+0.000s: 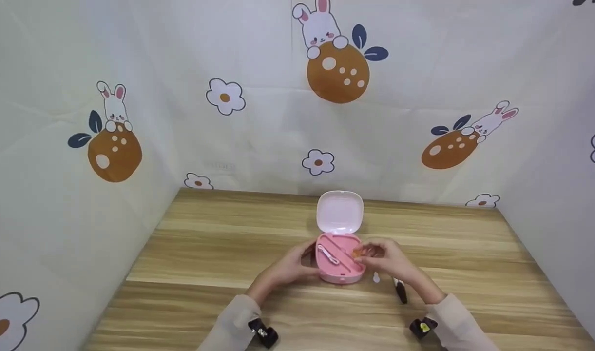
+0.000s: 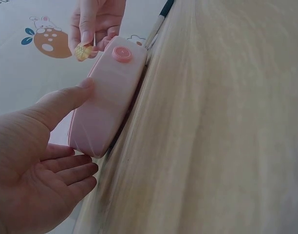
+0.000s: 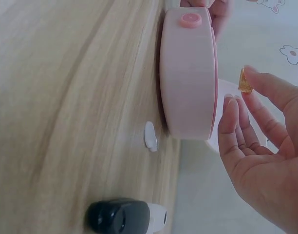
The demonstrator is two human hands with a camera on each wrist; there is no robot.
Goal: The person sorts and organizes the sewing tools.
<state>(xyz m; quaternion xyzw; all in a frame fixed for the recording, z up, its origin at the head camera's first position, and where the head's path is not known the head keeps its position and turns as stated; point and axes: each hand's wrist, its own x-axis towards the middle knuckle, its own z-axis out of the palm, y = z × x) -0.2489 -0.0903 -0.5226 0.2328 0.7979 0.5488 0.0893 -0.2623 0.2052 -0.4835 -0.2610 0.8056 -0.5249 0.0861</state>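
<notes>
A pink case stands on the table with its pale lid raised at the back. Slantwise in its left part lies a thin white looped item. My left hand holds the case by its left side, the thumb against the front wall; the other fingers are partly hidden. Over the case's right side, my right hand pinches a small translucent amber piece between thumb and index finger. The kind of this piece cannot be made out. It is also seen in the left wrist view beside the case's rim.
A small white flat piece lies on the wooden table just right of the case. Farther right, near my right forearm, is a black-and-white slender object. Patterned cloth walls border the table.
</notes>
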